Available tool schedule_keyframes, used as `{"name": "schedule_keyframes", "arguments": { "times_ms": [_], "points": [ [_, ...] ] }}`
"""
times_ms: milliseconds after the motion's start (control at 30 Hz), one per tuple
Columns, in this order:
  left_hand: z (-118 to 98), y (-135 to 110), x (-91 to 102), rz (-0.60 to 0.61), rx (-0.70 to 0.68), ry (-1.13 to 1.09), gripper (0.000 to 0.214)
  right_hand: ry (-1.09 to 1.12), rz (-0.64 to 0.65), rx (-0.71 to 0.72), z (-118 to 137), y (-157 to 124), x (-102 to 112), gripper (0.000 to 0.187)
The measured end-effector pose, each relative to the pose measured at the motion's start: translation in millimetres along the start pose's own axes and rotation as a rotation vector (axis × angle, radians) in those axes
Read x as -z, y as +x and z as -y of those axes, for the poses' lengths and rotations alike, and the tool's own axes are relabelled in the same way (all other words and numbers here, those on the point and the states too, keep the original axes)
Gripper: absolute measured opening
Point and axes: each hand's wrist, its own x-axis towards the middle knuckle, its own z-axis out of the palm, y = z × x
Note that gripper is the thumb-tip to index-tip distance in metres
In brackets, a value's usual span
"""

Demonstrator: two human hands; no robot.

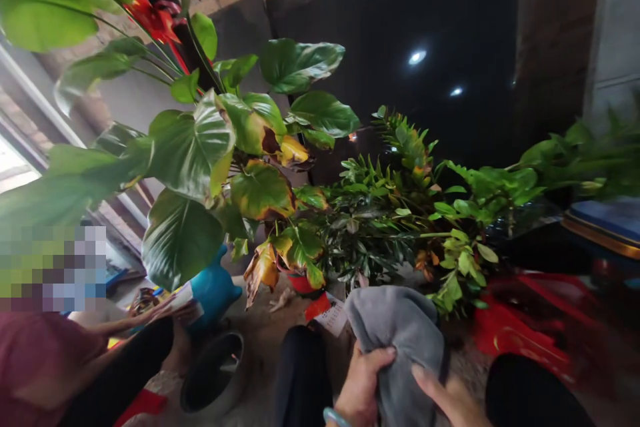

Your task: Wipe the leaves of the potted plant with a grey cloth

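Note:
A soft grey cloth (pixel 400 320) is bunched up in front of me, at the lower middle of the head view. My left hand (pixel 363 377), with a pale green bangle at the wrist, grips its left side, thumb pressed on top. From the right, my right hand (pixel 445 390) is closed on the cloth too, its thumb lying across the fabric and its other fingers mostly hidden. Just beyond the cloth grow leafy green plants (pixel 370 233), and a printed paper (pixel 334 317) with a red piece lies to its left.
A tall plant (pixel 195 140) with browned leaves leans in from the left. A dark bucket (pixel 215 373) stands on the floor near a seated person (pixel 45 367). Red plastic things (pixel 530 327) lie at right. A dark glossy panel (pixel 400 13) stands behind.

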Motion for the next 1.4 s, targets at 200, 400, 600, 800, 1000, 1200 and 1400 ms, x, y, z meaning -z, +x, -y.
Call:
{"name": "schedule_keyframes", "arguments": {
  "times_ms": [200, 400, 600, 800, 1000, 1200, 1400],
  "points": [
    [1.1, -10.3, -18.7, -0.03, -0.069, 0.016, 0.058, 0.035, -0.009, -0.083, 30.4, 0.0, -32.5, 0.032],
    [6.3, -5.8, -12.4, 0.026, -0.046, 0.154, 0.057, 0.036, -0.08, -0.157, 15.9, 7.3, -35.9, 0.029],
    [-1.6, 1.0, -6.5, 0.267, -0.165, 0.156, 0.063, 0.06, -0.242, -0.005, 33.6, 13.8, -35.2, 0.047],
    [-23.6, 30.5, 13.1, 0.063, -0.397, 0.021, 0.043, 0.186, -0.311, 0.362, 121.2, 40.3, -51.0, 0.061],
    [-49.1, 63.8, 43.4, -0.369, -0.568, -0.014, 0.008, 0.168, -0.084, -0.162, 66.1, 37.8, -30.4, 0.028],
    [-77.5, 78.3, 38.9, -0.271, -0.643, 0.02, 0.018, 0.082, -0.235, 0.149, 88.4, 26.8, -25.8, 0.052],
    [-74.5, 97.6, 40.7, -0.171, -0.611, -0.051, 0.033, 0.431, -0.267, 0.082, 133.0, 58.3, -49.3, 0.038]
  ]
}}
